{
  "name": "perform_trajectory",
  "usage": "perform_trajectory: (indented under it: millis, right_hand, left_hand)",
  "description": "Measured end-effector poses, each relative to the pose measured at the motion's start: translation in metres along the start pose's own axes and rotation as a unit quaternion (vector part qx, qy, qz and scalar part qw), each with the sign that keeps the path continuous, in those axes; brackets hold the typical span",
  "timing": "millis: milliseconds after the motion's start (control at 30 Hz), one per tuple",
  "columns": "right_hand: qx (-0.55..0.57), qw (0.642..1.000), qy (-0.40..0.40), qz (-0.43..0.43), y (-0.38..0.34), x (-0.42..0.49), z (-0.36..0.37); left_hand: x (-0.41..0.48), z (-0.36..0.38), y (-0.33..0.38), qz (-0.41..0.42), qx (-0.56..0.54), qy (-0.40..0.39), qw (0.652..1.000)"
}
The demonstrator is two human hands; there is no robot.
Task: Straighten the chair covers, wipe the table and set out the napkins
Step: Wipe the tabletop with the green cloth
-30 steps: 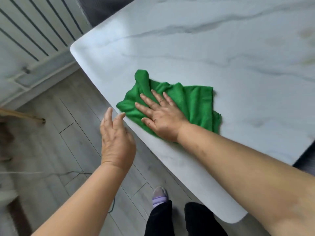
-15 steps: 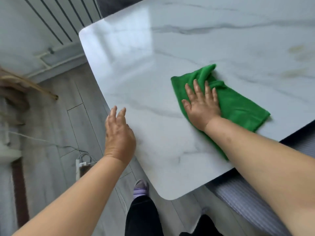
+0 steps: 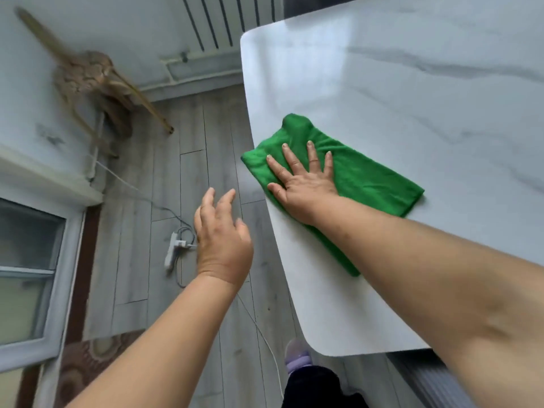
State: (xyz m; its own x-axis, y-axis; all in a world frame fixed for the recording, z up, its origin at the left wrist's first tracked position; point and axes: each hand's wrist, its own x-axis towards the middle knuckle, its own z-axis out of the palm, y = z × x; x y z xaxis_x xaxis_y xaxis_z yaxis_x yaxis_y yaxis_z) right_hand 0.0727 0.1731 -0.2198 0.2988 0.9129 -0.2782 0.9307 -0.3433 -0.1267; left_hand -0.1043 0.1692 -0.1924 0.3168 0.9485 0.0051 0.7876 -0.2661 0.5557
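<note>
A green cloth (image 3: 368, 184) lies folded on the white marble table (image 3: 397, 92), at the table's left edge, one corner hanging slightly past it. My right hand (image 3: 303, 178) presses flat on the cloth with its fingers spread and straight. My left hand (image 3: 220, 231) hovers in the air over the floor, left of the table edge, fingers relaxed and holding nothing. No napkins or chair covers show clearly in this view.
A white power strip (image 3: 173, 251) with cables lies on the grey wood floor. A brown wooden object (image 3: 91, 81) leans by the wall at upper left. A radiator (image 3: 229, 19) is at the back. A grey ribbed seat (image 3: 426, 381) sits below the table's near corner.
My right hand has slid the cloth from the middle of the table back to its left edge. The view has swung left. My left hand stays hovering beside the table.
</note>
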Motion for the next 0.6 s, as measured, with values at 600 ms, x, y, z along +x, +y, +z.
perform_trajectory:
  millis: [600]
  right_hand:
    - [-0.048,0.912,0.018,-0.407,0.036,-0.179,0.067]
  left_hand:
    - [-0.033,0.025,0.014,-0.177,0.031,-0.021,0.984]
